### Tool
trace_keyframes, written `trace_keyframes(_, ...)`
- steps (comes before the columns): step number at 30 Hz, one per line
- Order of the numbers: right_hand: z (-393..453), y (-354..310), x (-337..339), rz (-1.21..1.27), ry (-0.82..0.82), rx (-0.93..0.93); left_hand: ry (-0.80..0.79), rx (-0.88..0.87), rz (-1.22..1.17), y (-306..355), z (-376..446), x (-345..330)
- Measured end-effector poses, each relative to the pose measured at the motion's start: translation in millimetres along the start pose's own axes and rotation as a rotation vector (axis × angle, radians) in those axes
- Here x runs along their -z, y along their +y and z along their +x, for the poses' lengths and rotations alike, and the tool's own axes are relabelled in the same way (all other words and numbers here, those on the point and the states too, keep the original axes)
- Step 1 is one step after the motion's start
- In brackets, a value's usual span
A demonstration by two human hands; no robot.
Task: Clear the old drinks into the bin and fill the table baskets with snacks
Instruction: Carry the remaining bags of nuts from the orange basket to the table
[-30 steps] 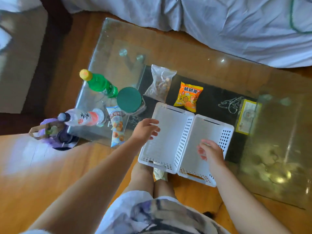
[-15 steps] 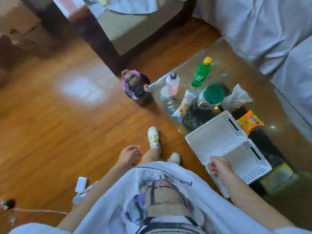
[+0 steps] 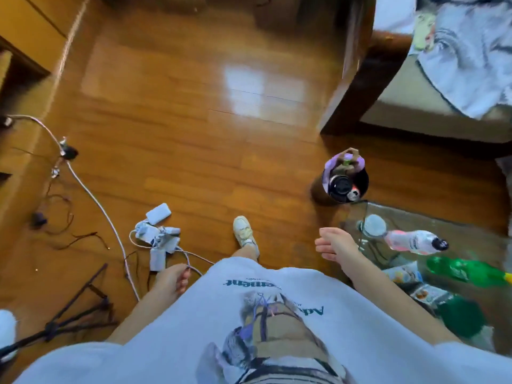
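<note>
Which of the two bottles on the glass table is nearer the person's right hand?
The pink-and-white bottle with the black cap: it is closer to the right hand than the green bottle with the yellow cap, which shows below it in the picture.

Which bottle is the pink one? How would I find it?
Find the glass table at the right edge, beside the dark bin on the floor. The pink bottle stands nearest the bin, with a black cap; the green bottle beside it has a yellow cap.
</note>
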State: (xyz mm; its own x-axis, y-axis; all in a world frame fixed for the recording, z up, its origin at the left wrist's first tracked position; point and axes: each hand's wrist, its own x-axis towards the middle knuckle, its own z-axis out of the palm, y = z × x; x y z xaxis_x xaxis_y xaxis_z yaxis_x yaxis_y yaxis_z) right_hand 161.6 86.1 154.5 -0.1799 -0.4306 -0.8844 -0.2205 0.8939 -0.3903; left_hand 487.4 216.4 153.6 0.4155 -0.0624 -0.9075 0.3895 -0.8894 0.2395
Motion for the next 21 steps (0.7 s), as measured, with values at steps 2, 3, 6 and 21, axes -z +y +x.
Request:
trace_keyframes(2,7.0,-32.2,-20.8,-0.017,-0.021,0.031,0.004,0.046,-0.061,20.8,10.7,9.7)
trace_keyframes(3,9.3,-46.0,-30.3,-0.018,-0.027,0.032,-0.006,0.068,-0.071,33.5,14.5,12.4)
trace_keyframes(6,16.9,-77.6,-51.1,-0.025,-0.042,0.023,-0.023,0.091,-0.048,79.2,26.8,11.0)
trace_keyframes(21,109.5,-241.7,-81.5,-0.027,0.084,-0.210,-0.226,-0.152,0.025,323.2,48.8,-77.9)
